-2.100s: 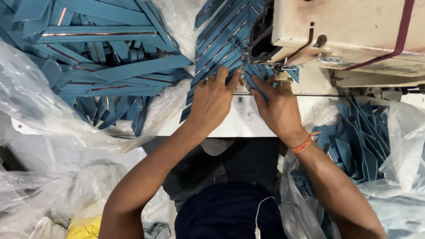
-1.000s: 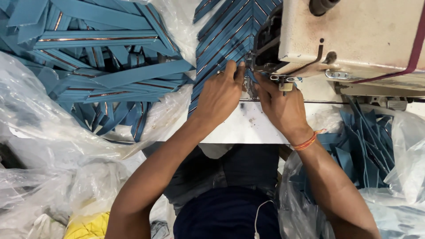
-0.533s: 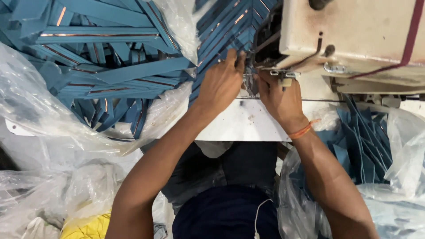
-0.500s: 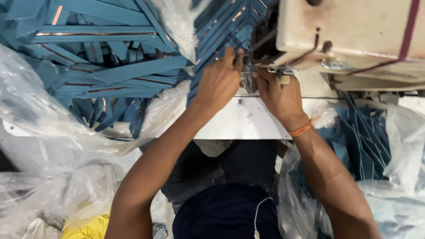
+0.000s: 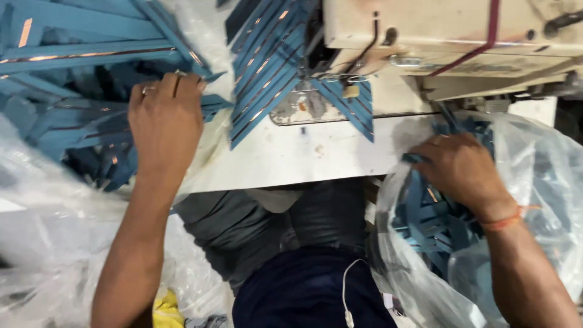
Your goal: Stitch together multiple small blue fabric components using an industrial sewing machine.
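Fanning diagonally, blue strips (image 5: 267,67) lie between both hands.

Bright even indoor light, soft shadows, glare on clear plastic, slight motion blur

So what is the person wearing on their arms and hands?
Both forearms are bare, with no sleeves showing. The left hand has a ring on one finger. The right hand has a thin orange band around its wrist. No gloves on either.
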